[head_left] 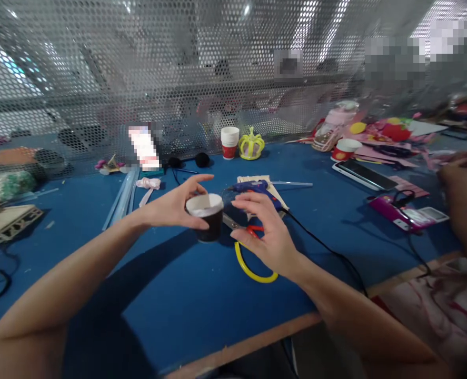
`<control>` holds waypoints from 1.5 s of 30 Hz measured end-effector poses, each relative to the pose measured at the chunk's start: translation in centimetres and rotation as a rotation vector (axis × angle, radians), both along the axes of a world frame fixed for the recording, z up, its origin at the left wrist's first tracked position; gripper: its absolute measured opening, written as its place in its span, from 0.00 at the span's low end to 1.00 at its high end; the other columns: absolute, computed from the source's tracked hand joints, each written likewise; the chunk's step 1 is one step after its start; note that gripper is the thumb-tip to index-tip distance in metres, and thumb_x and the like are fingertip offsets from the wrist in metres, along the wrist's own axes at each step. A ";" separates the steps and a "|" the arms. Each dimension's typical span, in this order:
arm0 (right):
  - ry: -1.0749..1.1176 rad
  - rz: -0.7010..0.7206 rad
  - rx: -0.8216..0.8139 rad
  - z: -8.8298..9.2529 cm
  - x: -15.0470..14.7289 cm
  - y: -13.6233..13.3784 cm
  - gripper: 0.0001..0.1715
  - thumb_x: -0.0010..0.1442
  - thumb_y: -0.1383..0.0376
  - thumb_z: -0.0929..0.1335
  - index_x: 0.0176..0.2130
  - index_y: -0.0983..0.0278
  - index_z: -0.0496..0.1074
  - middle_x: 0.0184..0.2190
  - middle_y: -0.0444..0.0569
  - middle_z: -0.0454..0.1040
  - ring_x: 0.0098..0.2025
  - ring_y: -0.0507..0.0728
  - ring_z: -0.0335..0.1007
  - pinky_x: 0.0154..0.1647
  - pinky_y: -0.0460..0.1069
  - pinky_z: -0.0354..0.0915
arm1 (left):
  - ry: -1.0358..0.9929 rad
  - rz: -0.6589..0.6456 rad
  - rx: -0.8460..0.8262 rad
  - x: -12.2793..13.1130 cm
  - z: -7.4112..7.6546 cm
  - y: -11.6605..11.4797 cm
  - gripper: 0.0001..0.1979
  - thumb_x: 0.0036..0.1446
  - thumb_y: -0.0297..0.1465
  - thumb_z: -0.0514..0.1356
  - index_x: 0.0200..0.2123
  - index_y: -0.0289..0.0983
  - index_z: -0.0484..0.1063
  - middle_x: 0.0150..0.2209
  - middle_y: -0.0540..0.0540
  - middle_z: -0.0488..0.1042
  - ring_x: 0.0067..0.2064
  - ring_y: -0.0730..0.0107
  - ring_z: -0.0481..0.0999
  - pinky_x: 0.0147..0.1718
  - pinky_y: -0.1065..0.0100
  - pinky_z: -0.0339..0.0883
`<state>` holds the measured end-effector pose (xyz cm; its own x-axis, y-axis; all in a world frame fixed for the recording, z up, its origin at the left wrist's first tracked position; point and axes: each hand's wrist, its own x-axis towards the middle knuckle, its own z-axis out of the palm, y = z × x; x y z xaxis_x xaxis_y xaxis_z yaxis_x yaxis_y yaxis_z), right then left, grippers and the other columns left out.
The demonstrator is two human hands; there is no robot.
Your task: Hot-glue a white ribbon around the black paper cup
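My left hand [174, 205] grips a small dark paper cup [209, 226] with a white inside, thumb in front and fingers at its far left side. The cup is upright over the blue table. To its right, my right hand [267, 229] is held with fingers apart and nothing in it, a short gap from the cup. Below and behind the right hand lie scissors [256, 276] with yellow and red on the handles, partly covered by the hand. Just beyond, a blue glue gun [252, 186] with a clear glue stick [294, 183] rests on a pale wooden piece [279, 193].
At the back stand stacked paper cups [229, 143] and a yellow crown [251, 145]. Clear strips [126, 195] and a pink ribbon [149, 184] lie left. Rightward are a phone [365, 175], a purple device [399, 213], a red cup [346, 150] and another person's hand [460, 171].
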<state>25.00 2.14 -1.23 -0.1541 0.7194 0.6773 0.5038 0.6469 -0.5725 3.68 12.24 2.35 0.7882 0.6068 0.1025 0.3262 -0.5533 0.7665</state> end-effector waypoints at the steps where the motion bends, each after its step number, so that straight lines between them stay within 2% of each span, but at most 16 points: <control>1: -0.025 0.015 0.012 0.1 -0.3 0.0 0.23 0.53 0.60 0.69 0.48 0.61 0.65 0.49 0.54 0.64 0.54 0.60 0.58 0.54 0.57 0.59 | -0.005 -0.030 0.011 0.2 -0.1 -1.1 0.48 0.39 0.36 0.68 0.60 0.44 0.44 0.45 0.44 0.64 0.45 0.63 0.68 0.42 0.62 0.65; 4: -0.058 0.099 0.032 0.2 -1.3 0.0 0.19 0.52 0.58 0.70 0.42 0.63 0.67 0.46 0.54 0.66 0.52 0.59 0.60 0.53 0.57 0.59 | 0.005 -0.119 -0.034 1.0 -0.5 -3.3 0.48 0.40 0.35 0.67 0.61 0.45 0.44 0.49 0.43 0.64 0.48 0.61 0.68 0.44 0.61 0.65; 7: -0.059 0.172 0.036 -0.4 -2.1 -0.1 0.07 0.56 0.62 0.67 0.29 0.63 0.66 0.32 0.47 0.70 0.44 0.55 0.64 0.48 0.54 0.62 | 0.018 -0.108 -0.016 1.7 -0.9 -4.1 0.48 0.38 0.35 0.68 0.61 0.43 0.45 0.50 0.42 0.64 0.50 0.59 0.67 0.46 0.59 0.64; 10: -0.050 0.179 0.006 -1.0 -2.3 -0.1 0.10 0.58 0.64 0.66 0.25 0.63 0.64 0.26 0.45 0.69 0.42 0.55 0.64 0.46 0.53 0.62 | 0.015 -0.059 0.013 1.9 -1.4 -4.1 0.48 0.36 0.36 0.68 0.60 0.44 0.48 0.51 0.42 0.64 0.50 0.57 0.67 0.46 0.59 0.65; 17: -0.006 0.206 -0.088 -1.1 -1.7 0.0 0.16 0.63 0.56 0.58 0.36 0.61 0.68 0.37 0.49 0.71 0.49 0.56 0.62 0.51 0.55 0.60 | 0.002 -0.066 -0.080 1.6 -2.2 -3.8 0.48 0.38 0.38 0.67 0.61 0.48 0.46 0.52 0.42 0.65 0.50 0.57 0.69 0.44 0.60 0.67; 22: -0.042 0.165 -0.038 -1.0 -1.8 -0.2 0.08 0.60 0.60 0.63 0.34 0.61 0.67 0.36 0.48 0.71 0.49 0.56 0.63 0.52 0.55 0.60 | 0.054 -0.080 0.016 1.2 -2.1 -3.6 0.47 0.40 0.39 0.66 0.61 0.47 0.45 0.53 0.43 0.63 0.51 0.59 0.68 0.47 0.61 0.65; 24: -0.014 0.105 -0.026 -0.9 -1.7 -0.4 0.11 0.60 0.60 0.64 0.42 0.62 0.66 0.43 0.52 0.69 0.51 0.57 0.61 0.53 0.56 0.59 | 0.063 -0.035 0.125 0.9 -1.8 -2.1 0.47 0.40 0.39 0.66 0.61 0.45 0.46 0.52 0.43 0.63 0.51 0.59 0.67 0.48 0.61 0.64; 26: 0.003 0.067 -0.031 -0.8 -1.6 -0.6 0.16 0.59 0.59 0.64 0.47 0.63 0.64 0.46 0.53 0.67 0.53 0.58 0.60 0.54 0.57 0.58 | 0.036 0.120 0.278 0.7 -1.9 0.5 0.46 0.39 0.38 0.66 0.60 0.40 0.48 0.53 0.42 0.62 0.52 0.57 0.66 0.50 0.60 0.61; 30: -0.014 0.071 -0.067 -1.2 -1.3 -0.7 0.15 0.60 0.59 0.64 0.45 0.63 0.65 0.44 0.52 0.69 0.51 0.57 0.62 0.52 0.56 0.61 | -0.050 0.466 0.495 1.4 -4.1 7.2 0.45 0.38 0.37 0.67 0.58 0.32 0.51 0.55 0.36 0.60 0.54 0.55 0.63 0.53 0.59 0.58; 32: -0.022 0.075 -0.084 -1.5 -1.1 -0.7 0.14 0.60 0.58 0.63 0.44 0.62 0.66 0.43 0.52 0.69 0.50 0.57 0.63 0.51 0.56 0.62 | -0.021 0.515 0.527 2.0 -5.8 9.9 0.45 0.39 0.37 0.66 0.58 0.29 0.51 0.56 0.34 0.58 0.57 0.54 0.60 0.56 0.59 0.54; 35: -0.030 0.075 -0.095 -1.6 -0.8 -0.5 0.14 0.59 0.59 0.64 0.44 0.62 0.66 0.42 0.52 0.70 0.49 0.58 0.63 0.50 0.56 0.62 | 0.062 0.458 0.418 2.4 -7.1 12.6 0.49 0.36 0.40 0.67 0.59 0.29 0.49 0.59 0.31 0.54 0.61 0.50 0.53 0.58 0.57 0.49; 38: -0.031 0.084 -0.102 -1.4 -0.6 -0.5 0.14 0.59 0.59 0.64 0.45 0.63 0.66 0.42 0.52 0.70 0.49 0.57 0.64 0.49 0.55 0.63 | 0.015 0.416 0.272 1.2 -5.9 15.0 0.56 0.35 0.44 0.66 0.62 0.33 0.40 0.58 0.32 0.56 0.57 0.54 0.60 0.52 0.58 0.58; 40: -0.028 0.097 -0.103 -1.2 -0.6 -0.6 0.14 0.60 0.60 0.63 0.44 0.63 0.66 0.42 0.52 0.70 0.48 0.57 0.64 0.49 0.54 0.64 | 0.001 0.442 0.159 -0.2 -4.4 17.0 0.40 0.51 0.46 0.54 0.62 0.35 0.42 0.52 0.36 0.64 0.50 0.61 0.68 0.46 0.61 0.63; 42: -0.020 0.111 -0.098 -0.9 -0.6 -0.7 0.13 0.60 0.61 0.63 0.44 0.63 0.67 0.42 0.53 0.70 0.48 0.57 0.64 0.48 0.54 0.64 | 0.103 0.607 0.298 -1.6 -3.4 19.2 0.28 0.58 0.42 0.46 0.59 0.36 0.51 0.50 0.39 0.66 0.49 0.62 0.68 0.47 0.61 0.62; 44: -0.016 0.121 -0.094 -0.7 -0.6 -0.7 0.13 0.60 0.62 0.63 0.44 0.64 0.67 0.41 0.53 0.70 0.48 0.57 0.64 0.48 0.54 0.64 | 0.431 0.756 0.513 -2.5 -3.4 21.2 0.28 0.52 0.38 0.54 0.56 0.34 0.58 0.51 0.36 0.63 0.54 0.54 0.63 0.51 0.57 0.57; 45: -0.018 0.123 -0.094 -0.7 -0.7 -0.7 0.12 0.60 0.62 0.63 0.44 0.64 0.67 0.41 0.53 0.70 0.48 0.57 0.64 0.48 0.54 0.64 | 0.495 0.766 0.512 -2.8 -3.9 22.0 0.29 0.48 0.35 0.58 0.54 0.32 0.61 0.50 0.33 0.63 0.54 0.48 0.62 0.52 0.54 0.55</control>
